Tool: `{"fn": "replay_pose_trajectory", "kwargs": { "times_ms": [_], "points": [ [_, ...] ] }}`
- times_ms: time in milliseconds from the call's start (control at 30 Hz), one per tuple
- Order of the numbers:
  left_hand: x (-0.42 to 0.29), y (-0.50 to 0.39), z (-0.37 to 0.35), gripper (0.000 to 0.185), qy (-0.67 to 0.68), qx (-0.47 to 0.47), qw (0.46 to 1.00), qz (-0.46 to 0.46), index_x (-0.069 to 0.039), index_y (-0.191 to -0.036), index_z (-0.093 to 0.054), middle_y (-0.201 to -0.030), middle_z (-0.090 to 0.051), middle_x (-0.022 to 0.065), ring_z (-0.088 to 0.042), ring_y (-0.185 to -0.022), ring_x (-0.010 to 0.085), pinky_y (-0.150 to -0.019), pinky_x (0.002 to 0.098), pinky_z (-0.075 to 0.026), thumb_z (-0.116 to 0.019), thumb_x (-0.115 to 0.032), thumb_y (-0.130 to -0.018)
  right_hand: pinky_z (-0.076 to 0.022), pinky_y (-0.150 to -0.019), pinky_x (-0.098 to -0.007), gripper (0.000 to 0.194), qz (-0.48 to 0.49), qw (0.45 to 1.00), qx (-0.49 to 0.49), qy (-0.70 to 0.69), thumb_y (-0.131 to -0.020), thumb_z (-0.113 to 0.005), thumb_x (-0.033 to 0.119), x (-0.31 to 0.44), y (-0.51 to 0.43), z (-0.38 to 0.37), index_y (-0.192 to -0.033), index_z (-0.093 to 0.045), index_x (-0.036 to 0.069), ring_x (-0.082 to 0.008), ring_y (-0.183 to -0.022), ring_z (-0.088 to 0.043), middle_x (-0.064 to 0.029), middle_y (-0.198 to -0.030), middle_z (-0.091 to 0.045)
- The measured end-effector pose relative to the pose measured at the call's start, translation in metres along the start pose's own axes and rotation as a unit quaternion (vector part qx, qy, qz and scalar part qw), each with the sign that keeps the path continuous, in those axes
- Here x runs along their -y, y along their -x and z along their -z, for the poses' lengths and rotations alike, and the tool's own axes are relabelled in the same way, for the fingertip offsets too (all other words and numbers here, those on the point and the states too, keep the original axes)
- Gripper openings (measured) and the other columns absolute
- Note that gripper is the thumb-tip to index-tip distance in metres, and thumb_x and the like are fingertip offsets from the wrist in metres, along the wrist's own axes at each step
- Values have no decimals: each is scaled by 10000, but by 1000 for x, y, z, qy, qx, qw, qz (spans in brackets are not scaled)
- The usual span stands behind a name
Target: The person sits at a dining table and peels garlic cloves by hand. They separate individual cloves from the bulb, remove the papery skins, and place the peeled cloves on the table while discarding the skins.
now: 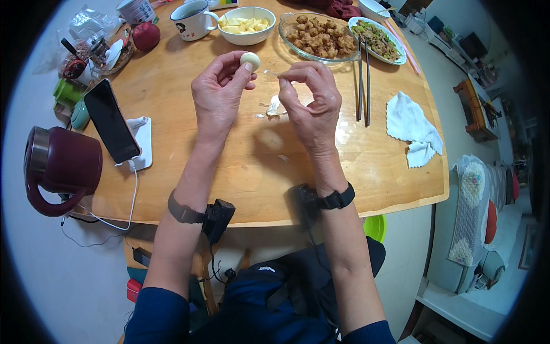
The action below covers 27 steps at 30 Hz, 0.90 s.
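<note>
My left hand holds a small, pale, rounded piece of food, perhaps a peeled garlic clove, between thumb and fingers. To its right, my right hand pinches a thin, light scrap between thumb and forefinger, just off the round piece. White papery peelings lie on the wooden table between the hands. Both forearms wear black straps with small black devices. The far side of the pinched scrap is too small to make out.
An enamel mug, a bowl of cut fruit, a glass dish of fried food and black chopsticks stand beyond my hands. A phone and a maroon kettle are left; a white cloth lies right.
</note>
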<state>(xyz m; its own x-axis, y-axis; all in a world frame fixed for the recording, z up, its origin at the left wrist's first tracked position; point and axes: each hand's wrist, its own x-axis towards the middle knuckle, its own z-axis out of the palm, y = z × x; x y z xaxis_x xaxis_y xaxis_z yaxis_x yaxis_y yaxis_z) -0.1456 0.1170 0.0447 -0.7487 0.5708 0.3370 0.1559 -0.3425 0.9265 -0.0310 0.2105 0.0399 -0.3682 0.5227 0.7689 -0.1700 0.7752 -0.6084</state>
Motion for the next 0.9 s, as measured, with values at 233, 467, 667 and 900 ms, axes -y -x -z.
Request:
{"fn": "replay_pose_trajectory", "kwargs": {
  "times_ms": [233,467,667,900],
  "points": [
    [-1,-1,1,242,147,23,988,45,31,-1113,-585,-970,-657,97,-652,-820,144,-679,235,-560,-615,-62,-892,-438,-705,-322,66,-12,999,28,23,-740,-638,23,-5,-2,9,-758,-575,30,-212,-742,-527,-67,-740,-554],
    [-3,-1,7,300,317,104,932,141,8,-1167,-540,-987,-653,112,-662,-851,177,-715,256,-577,-618,-76,-890,-448,-724,-313,22,-53,997,-7,-50,-772,-662,57,3,-1,4,-777,-652,38,-214,-796,-543,-44,-834,-586],
    [-5,0,3,308,266,85,950,141,-6,-1158,-534,-964,-655,120,-666,-831,181,-706,251,-581,-637,-59,-872,-440,-736,-335,122,-19,999,36,5,-771,-731,164,2,0,-1,-856,-703,81,-201,-817,-558,-39,-849,-624],
    [-6,2,-3,281,195,81,973,96,4,-1105,-557,-955,-652,125,-668,-827,179,-691,256,-582,-664,-45,-850,-481,-719,-266,109,-31,999,30,9,-793,-717,80,-1,1,0,-894,-701,42,-140,-790,-580,-53,-856,-633]
  ]
}}
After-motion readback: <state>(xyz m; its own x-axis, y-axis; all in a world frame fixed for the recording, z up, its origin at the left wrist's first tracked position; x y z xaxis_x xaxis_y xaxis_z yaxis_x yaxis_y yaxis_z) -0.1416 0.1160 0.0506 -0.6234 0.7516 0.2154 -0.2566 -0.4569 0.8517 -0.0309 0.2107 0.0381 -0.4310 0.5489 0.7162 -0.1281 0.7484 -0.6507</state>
